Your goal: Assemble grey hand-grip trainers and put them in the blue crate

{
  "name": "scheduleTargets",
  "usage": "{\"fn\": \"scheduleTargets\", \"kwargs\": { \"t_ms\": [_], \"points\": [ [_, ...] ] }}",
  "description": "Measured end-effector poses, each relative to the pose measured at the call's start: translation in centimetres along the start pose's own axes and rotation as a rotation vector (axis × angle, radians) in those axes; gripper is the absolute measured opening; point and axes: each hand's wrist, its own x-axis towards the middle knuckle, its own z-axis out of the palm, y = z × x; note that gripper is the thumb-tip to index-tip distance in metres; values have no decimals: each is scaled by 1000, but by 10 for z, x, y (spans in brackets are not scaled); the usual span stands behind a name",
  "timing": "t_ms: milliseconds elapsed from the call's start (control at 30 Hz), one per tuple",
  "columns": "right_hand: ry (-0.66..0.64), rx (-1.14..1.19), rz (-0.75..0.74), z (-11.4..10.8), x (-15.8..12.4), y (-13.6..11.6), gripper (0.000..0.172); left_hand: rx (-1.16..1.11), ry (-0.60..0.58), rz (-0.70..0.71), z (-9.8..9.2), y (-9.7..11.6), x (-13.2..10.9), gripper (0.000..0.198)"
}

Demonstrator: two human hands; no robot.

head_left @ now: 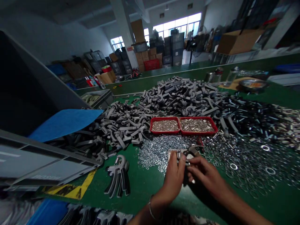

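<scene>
My left hand point(174, 175) is closed around a grey and black hand grip exerciser point(192, 150) with a coil spring point(178, 154), above the green worktable point(142, 190). Pressed against its near side, my right hand point(203, 173) has its fingers pinched together; what they hold is mostly hidden. A small silver tip point(193, 181) shows below the right fingers. Under the hands is a small pale plate point(169, 153), partly covered. To the left lie several assembled hand grips point(118, 176), side by side with their springs at the top.
Two red trays point(165, 133) of small metal parts stand beyond my hands. Loose nuts point(152, 153) and rings point(248, 175) spread around them. Grey handles point(178, 93) are heaped behind, black parts point(246, 115) to the right. A grey crate point(51, 159) stands at left.
</scene>
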Motion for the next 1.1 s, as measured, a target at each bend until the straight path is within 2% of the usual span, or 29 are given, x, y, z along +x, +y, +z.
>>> {"fn": "scheduleTargets", "kwargs": {
  "t_ms": [67,133,200,267,333,400,533,567,600,667,767,867,933,1000,1100],
  "points": [
    [35,-340,-300,-4,-2,-4,15,-60,-48,-39,-4,9,-1,32],
    [8,-599,-494,-4,-5,-7,24,-100,-61,-75,-7,12,-1,33],
    [-40,-777,-507,-2,-6,-5,34,-122,-51,-96,-8,8,1,33],
    [-112,-853,-420,-5,-5,2,40,-159,-44,-115,-7,0,6,33],
    [-149,-863,-320,-25,-1,13,41,-202,-20,-150,-6,-10,12,35],
    [-53,-906,-212,-66,6,27,37,-235,32,-192,-7,-18,19,39],
    [412,-1070,10,-190,27,54,34,-254,173,-215,-13,-21,28,42],
    [488,-1110,46,-219,32,58,32,-256,189,-213,-12,-19,28,43],
    [535,-1141,73,-243,36,62,29,-258,183,-213,-10,-18,29,44],
    [555,-1181,107,-277,44,67,24,-255,128,-211,-3,-16,27,48],
    [485,-1190,102,-300,49,67,20,-239,43,-181,9,-15,22,50],
    [438,-1158,44,-293,45,56,20,-236,42,-161,11,-15,20,49],
    [428,-1122,-14,-265,35,44,25,-228,57,-162,8,-15,20,47],
    [385,-989,-38,-216,19,28,33,-218,49,-159,6,-14,22,44],
    [237,-268,172,-123,-5,2,41,-186,22,-110,6,-11,25,41]
  ]
}}
